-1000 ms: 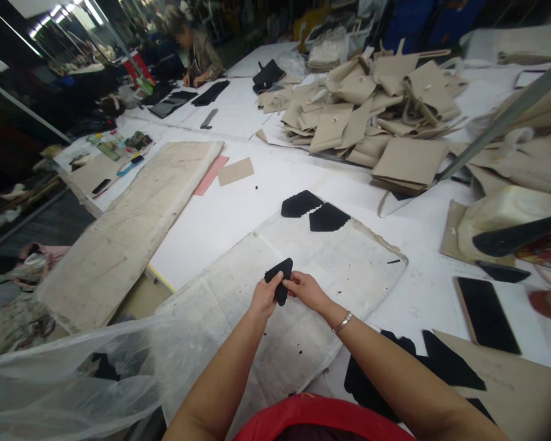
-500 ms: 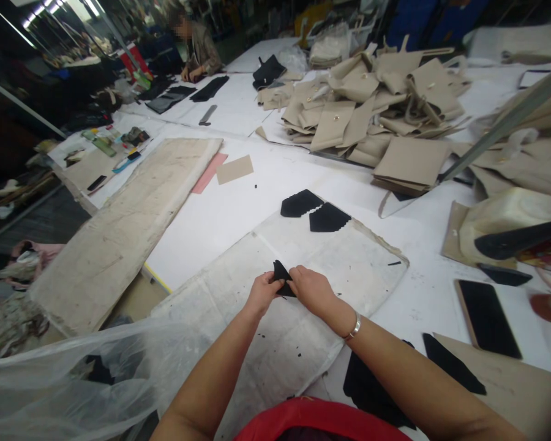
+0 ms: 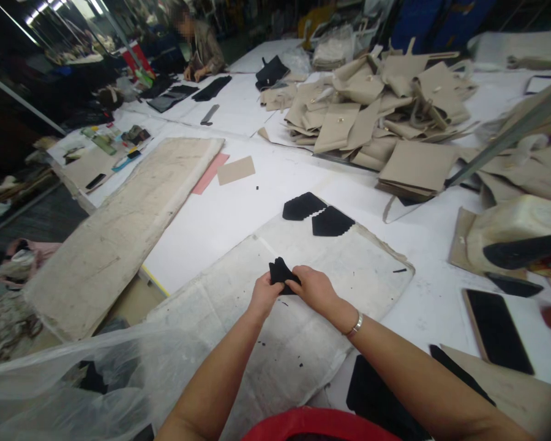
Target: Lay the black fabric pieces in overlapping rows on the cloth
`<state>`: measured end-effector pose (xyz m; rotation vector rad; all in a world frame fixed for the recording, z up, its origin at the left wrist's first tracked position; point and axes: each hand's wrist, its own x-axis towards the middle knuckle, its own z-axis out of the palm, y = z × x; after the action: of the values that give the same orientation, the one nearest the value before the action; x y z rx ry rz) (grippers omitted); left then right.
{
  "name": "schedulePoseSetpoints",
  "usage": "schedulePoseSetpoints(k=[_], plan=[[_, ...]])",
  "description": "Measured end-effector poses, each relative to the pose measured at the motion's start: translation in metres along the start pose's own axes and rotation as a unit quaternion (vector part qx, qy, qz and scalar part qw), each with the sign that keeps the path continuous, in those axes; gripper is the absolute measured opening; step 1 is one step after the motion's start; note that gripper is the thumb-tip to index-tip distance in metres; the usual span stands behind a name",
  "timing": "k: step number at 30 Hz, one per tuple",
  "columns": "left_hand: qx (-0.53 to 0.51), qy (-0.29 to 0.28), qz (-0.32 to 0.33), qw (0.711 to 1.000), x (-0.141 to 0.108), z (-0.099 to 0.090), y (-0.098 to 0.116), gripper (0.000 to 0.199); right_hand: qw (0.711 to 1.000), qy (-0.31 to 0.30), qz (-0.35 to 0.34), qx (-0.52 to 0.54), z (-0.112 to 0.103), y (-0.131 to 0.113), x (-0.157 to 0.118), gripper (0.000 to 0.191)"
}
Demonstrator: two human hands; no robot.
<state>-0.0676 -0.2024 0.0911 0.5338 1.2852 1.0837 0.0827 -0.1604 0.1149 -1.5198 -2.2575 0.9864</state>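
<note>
Across most of the view, white worktable [image 3: 183,245]: seen between the items laid on it.
Long pale board [image 3: 119,226]: laid slantwise at left, smudged and streaked.
Whitish mat [image 3: 229,318]: set at centre near side, creased, corner pointed away.
Beige pile [image 3: 395,116]: cut panels heaped loosely at far right of centre, some fitted with small metal parts.
Clear plastic sheet [image 3: 133,361]: draped at lower left, something dark seen through it.
Co-worker [image 3: 206,52]: seen at far left, hands held low at the table.
Black stack [image 3: 381,398]: placed at lower right, partly covered by right forearm [image 3: 404,361].
Off-white container [image 3: 514,226]: stood at right edge, partly blocked by a dark shape.
Dark rectangular slab [image 3: 500,331]: laid flat at right, kind cannot be told.
Right hand [image 3: 316,288]: thumb and fingers pinched on folded black piece [image 3: 281,269], right end.
Left hand [image 3: 262,295]: same piece gripped at left end, thumb on near side.
Folded black piece: held between both hands over the mat, bent upward; contact with mat cannot be told.
Two black pointed pieces [image 3: 333,222]: laid side by side at the mat's far corner, zigzag-edged, narrow gap between.
Silver bracelet [image 3: 357,323]: worn on right wrist.
Black scraps [image 3: 300,365]: scattered on the mat, tiny.
</note>
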Motion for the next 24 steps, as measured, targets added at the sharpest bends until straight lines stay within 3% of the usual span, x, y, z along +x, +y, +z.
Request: schedulePoseSetpoints(k=[2, 5, 7, 9, 11, 13, 17, 18, 22, 24], plan=[[-0.027, -0.042, -0.014, 0.999, 0.003, -0.002, 0.005, 0.031, 0.994, -0.042, 0.018, 0.096, -0.001, 0.004, 0.005, 0.023], [-0.064, -0.121, -0.049, 0.989, 0.005, -0.005, 0.012, 0.037, 0.959, -0.123, 0.048, 0.252, -0.004, 0.013, 0.013, 0.025], [-0.05, -0.107, -0.049, 0.992, 0.008, -0.004, 0.012, 0.035, 0.971, -0.097, 0.043, 0.215, -0.005, 0.013, 0.015, 0.021], [-0.006, -0.051, -0.03, 0.998, 0.013, -0.003, 0.009, 0.03, 0.995, -0.023, 0.01, 0.1, -0.004, 0.009, 0.014, 0.014], [0.042, -0.006, -0.009, 0.999, 0.018, -0.002, 0.007, 0.025, 0.999, 0.032, -0.031, 0.025, -0.002, 0.004, 0.013, 0.009], [0.049, -0.019, -0.012, 0.999, 0.021, -0.004, 0.007, 0.025, 0.998, 0.022, -0.02, 0.05, -0.002, 0.005, 0.016, 0.009], [-0.003, -0.12, -0.065, 0.991, 0.027, -0.011, 0.013, 0.034, 0.966, -0.101, 0.074, 0.224, -0.002, 0.019, 0.028, 0.02], [0.005, -0.121, -0.066, 0.99, 0.029, -0.012, 0.013, 0.033, 0.964, -0.103, 0.075, 0.233, -0.001, 0.022, 0.031, 0.022], [0.075, -0.064, -0.014, 0.995, 0.038, -0.011, 0.011, 0.021, 0.984, -0.012, 0.032, 0.177, 0.001, 0.028, 0.037, 0.027], [0.054, -0.081, -0.023, 0.995, 0.041, -0.01, 0.012, 0.023, 0.973, -0.02, 0.055, 0.223, 0.002, 0.029, 0.039, 0.03]])
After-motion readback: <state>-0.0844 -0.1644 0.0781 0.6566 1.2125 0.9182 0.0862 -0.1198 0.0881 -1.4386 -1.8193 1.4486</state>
